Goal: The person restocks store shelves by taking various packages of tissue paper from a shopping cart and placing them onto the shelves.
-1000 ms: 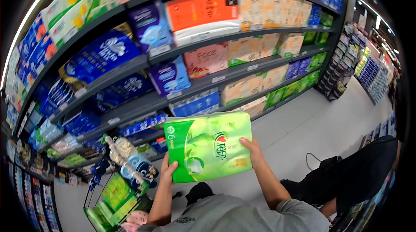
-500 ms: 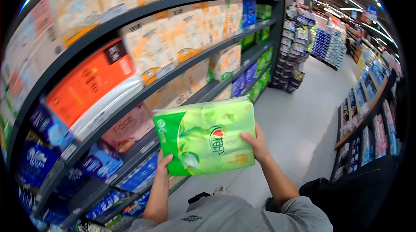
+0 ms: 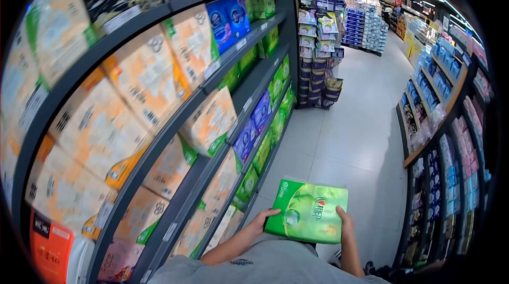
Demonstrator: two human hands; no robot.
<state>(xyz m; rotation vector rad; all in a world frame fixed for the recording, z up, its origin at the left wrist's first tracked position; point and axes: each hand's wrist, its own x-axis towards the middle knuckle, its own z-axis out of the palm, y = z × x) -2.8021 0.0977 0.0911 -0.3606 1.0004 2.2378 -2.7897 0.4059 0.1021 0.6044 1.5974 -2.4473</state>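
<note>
A green plastic-wrapped tissue pack (image 3: 313, 218) with red and dark lettering is held low in front of my body, over the aisle floor. My left hand (image 3: 261, 220) grips its left edge, thumb on the front face. On the opposite edge, my right hand (image 3: 345, 224) holds on with its thumb also on the front. The fingers behind the pack are hidden. Closest to my left hand is the shelf unit (image 3: 214, 138), where a beige-and-orange tissue pack (image 3: 209, 117) sits tilted. Both hands are apart from the shelf.
Purple packs (image 3: 252, 127) and green packs (image 3: 265, 151) line the lower shelves. A hanging display rack (image 3: 321, 45) stands at the shelf end. Another stocked shelf (image 3: 432, 135) runs along the right, with pale floor (image 3: 350, 125) between. Stacked goods (image 3: 366, 27) stand farther off.
The view has swung right and moved along the aisle. The green tissue pack now sits lower and farther right in view, still in both hands. The large orange-red pack has shifted to the lower left.
</note>
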